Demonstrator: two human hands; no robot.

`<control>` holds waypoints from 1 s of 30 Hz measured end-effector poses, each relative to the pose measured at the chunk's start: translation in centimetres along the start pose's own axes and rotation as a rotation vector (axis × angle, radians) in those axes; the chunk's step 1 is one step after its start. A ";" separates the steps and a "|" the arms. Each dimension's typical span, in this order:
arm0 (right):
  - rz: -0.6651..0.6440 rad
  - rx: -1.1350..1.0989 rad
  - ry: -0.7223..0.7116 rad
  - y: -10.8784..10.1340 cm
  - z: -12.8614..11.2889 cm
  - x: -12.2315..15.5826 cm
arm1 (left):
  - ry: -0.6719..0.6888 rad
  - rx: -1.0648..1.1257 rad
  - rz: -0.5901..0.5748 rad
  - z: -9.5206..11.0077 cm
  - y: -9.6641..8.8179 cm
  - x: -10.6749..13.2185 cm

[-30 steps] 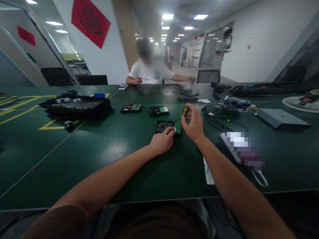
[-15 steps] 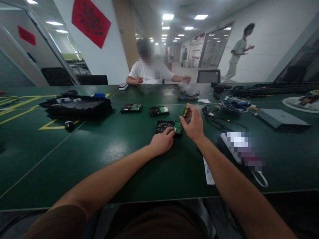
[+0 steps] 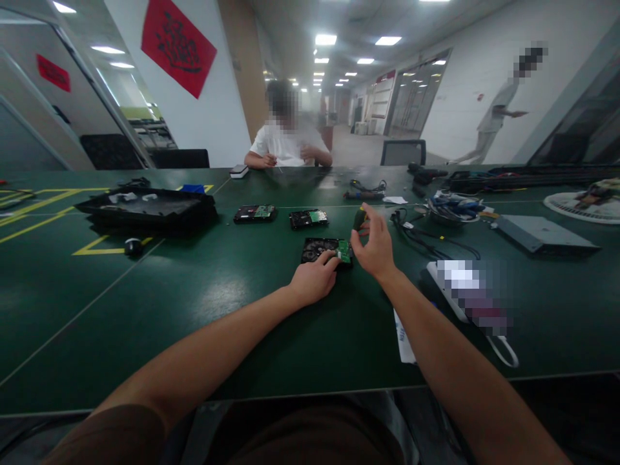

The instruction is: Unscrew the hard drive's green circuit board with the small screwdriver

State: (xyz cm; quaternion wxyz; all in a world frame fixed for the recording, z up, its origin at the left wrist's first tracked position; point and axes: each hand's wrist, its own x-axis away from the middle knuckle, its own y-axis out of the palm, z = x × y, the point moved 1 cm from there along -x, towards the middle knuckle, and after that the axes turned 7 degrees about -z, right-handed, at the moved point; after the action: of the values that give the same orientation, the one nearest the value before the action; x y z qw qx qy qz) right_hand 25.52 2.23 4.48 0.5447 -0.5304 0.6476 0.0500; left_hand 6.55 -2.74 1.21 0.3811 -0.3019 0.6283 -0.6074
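A hard drive (image 3: 314, 248) lies on the green table with its green circuit board facing up. My left hand (image 3: 316, 279) steadies it, fingers pressed on the board's front side. In my right hand (image 3: 375, 248) is a screwdriver (image 3: 359, 218) with a dark green and yellow handle, pinched between thumb and fingers just right of the drive. Its shaft and tip are too small to make out. Two more hard drives, one nearer (image 3: 309, 219) and one farther left (image 3: 255, 213), lie behind with boards up.
A black plastic tray (image 3: 150, 210) stands at the left. On the right are cables (image 3: 426, 236), a bowl of blue wires (image 3: 454, 206), a grey metal box (image 3: 547, 232) and a white, partly blurred device (image 3: 445, 294). A person in white (image 3: 289, 145) sits opposite.
The screwdriver handle has turned in my right hand, showing less yellow. My left hand stays on the drive. The person opposite has drawn one arm in; another person has walked to the right.
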 end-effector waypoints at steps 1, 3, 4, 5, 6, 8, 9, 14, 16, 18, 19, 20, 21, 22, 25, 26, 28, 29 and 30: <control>-0.001 -0.005 -0.004 0.0 0.0 0.0 | 0.000 0.001 0.003 0.0 0.0 0.0; 0.005 -0.004 -0.002 0.0 0.0 0.0 | 0.001 0.002 0.013 0.0 0.0 0.0; 0.010 0.001 0.004 0.0 0.0 0.0 | 0.002 0.003 0.017 0.1 0.0 0.1; 0.015 0.006 0.010 0.0 0.0 0.0 | 0.003 0.003 0.019 0.1 0.0 0.1; 0.020 0.010 0.014 0.0 0.0 0.0 | 0.004 0.003 0.019 0.1 0.0 0.0; 0.027 0.010 0.012 0.1 0.1 0.0 | 0.002 0.001 0.018 0.0 0.2 0.0; 0.029 0.007 0.006 0.1 0.2 0.0 | 0.000 -0.001 0.016 0.0 0.2 0.0; 0.028 -0.004 0.001 0.2 0.3 -0.1 | -0.007 -0.007 0.009 0.0 0.3 -0.1; 0.037 0.017 0.013 0.1 0.2 0.0 | -0.009 -0.002 0.011 0.0 0.3 0.0; 0.037 0.033 0.013 0.0 0.1 0.0 | -0.007 0.002 0.007 0.0 0.2 0.0; 0.031 0.035 0.007 -0.1 0.0 -0.1 | -0.007 0.003 0.006 -0.1 0.2 0.0; 0.023 0.035 0.000 -0.1 -0.1 -0.1 | -0.007 0.002 0.006 -0.1 0.3 0.0; 0.016 0.035 -0.005 -0.1 -0.2 -0.1 | -0.006 0.001 0.007 -0.1 0.3 0.0; 0.012 0.036 -0.007 -0.2 -0.2 -0.1 | -0.005 -0.001 0.010 -0.1 0.3 0.0; 0.019 0.036 0.011 -0.2 -0.3 -0.1 | -0.005 -0.005 0.017 -0.1 0.4 0.0; 0.026 0.033 0.020 -0.2 -0.2 -0.1 | -0.004 -0.003 0.016 -0.1 0.4 0.0; 0.038 0.027 0.025 -0.2 -0.1 -0.1 | -0.005 0.001 0.012 -0.2 0.4 0.0; 0.042 0.025 0.017 -0.2 -0.1 -0.1 | -0.003 0.003 0.010 -0.2 0.4 0.0; 0.043 0.025 0.004 -0.2 0.0 -0.2 | -0.001 0.004 0.009 -0.1 0.3 0.0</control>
State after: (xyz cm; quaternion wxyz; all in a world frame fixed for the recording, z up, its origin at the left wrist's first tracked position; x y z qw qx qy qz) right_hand 25.61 2.26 4.68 0.5488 -0.5097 0.6605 0.0528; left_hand 6.47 -2.61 0.88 0.3849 -0.2985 0.6284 -0.6065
